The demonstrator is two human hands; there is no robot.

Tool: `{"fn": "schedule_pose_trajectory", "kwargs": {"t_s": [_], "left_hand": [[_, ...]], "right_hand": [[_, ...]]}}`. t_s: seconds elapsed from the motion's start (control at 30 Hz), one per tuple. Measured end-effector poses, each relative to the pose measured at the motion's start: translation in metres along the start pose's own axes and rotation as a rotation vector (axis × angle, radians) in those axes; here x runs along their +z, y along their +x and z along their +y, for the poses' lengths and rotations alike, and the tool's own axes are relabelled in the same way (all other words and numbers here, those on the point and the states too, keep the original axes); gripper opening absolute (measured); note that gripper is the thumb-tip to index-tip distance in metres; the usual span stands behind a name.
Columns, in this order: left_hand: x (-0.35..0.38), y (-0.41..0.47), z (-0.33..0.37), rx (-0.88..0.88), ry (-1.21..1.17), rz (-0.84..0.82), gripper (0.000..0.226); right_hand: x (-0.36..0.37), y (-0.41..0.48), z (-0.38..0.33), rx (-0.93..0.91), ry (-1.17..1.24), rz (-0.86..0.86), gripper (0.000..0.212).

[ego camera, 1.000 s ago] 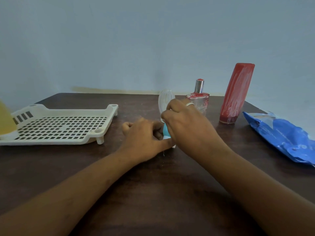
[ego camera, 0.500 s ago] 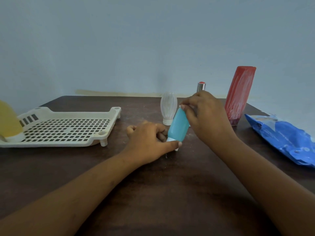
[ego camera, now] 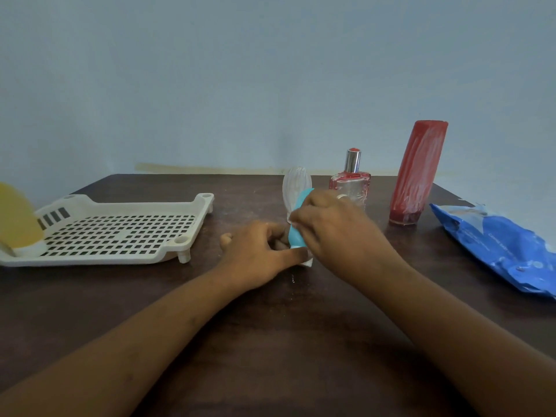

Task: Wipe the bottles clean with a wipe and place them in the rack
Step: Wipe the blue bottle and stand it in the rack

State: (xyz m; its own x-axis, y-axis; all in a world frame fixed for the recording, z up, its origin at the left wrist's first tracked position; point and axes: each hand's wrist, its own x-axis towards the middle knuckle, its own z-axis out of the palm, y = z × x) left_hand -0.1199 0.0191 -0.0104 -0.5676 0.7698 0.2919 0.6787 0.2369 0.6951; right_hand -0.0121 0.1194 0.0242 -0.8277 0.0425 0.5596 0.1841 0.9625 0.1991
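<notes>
Hands: 1 head view looks down on both, meeting over the table (ego camera: 270,341).
Teal bottle (ego camera: 296,236): tilted, white cap end down on the table, between the 2 hands.
Left hand (ego camera: 255,254): fingers curled, thumb and fingers clamped on the bottle's lower end by the cap.
Right hand (ego camera: 334,233): fingers curled over the upper body; the wipe itself is hidden, so I cannot tell how it lies.
Step, by my judgement: wiping the teal bottle.
Doing it well: pinch the base firmly so the tilted bottle cannot skid, stroke its full length, and turn it to reach the far side.
Risk: the clear ribbed bottle (ego camera: 296,182) and perfume bottle (ego camera: 350,182) stand just behind and could be knocked.
Rack (ego camera: 207,203): well apart at left, with 1 yellow bottle (ego camera: 16,224) in it.
Waiting: the smeared red bottle (ego camera: 418,173) and the blue wipe pack (ego camera: 496,245).
</notes>
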Motion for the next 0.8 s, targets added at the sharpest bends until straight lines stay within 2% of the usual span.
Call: {"fn": "schedule_pose_trajectory", "kwargs": {"t_s": [0.1,0.17,0.23,0.33,0.53,0.67,0.8], "left_hand": [[-0.002,0.000,-0.002,-0.025,-0.036,-0.017,0.047],[-0.004,0.000,-0.002,-0.038,-0.043,-0.036,0.053],[-0.003,0.001,-0.003,-0.050,-0.065,-0.051,0.054],[-0.004,0.001,-0.004,-0.076,-0.076,-0.045,0.049],[-0.006,0.001,-0.003,-0.081,-0.038,-0.053,0.026],[-0.007,0.001,-0.005,-0.106,-0.079,-0.094,0.032],[-0.010,0.001,-0.007,-0.131,-0.185,-0.148,0.029]], "right_hand": [[0.002,-0.002,-0.001,-0.112,-0.016,-0.025,0.018],[0.001,-0.001,-0.002,-0.182,0.014,-0.103,0.012],[-0.002,-0.001,0.002,-0.177,0.003,-0.130,0.011],[-0.006,0.001,0.014,-0.063,0.055,-0.032,0.016],[-0.001,0.003,0.035,0.366,0.391,0.205,0.024],[0.004,0.000,0.032,0.441,0.491,0.236,0.021],[0.007,-0.001,0.025,0.401,0.486,0.157,0.017]]}}
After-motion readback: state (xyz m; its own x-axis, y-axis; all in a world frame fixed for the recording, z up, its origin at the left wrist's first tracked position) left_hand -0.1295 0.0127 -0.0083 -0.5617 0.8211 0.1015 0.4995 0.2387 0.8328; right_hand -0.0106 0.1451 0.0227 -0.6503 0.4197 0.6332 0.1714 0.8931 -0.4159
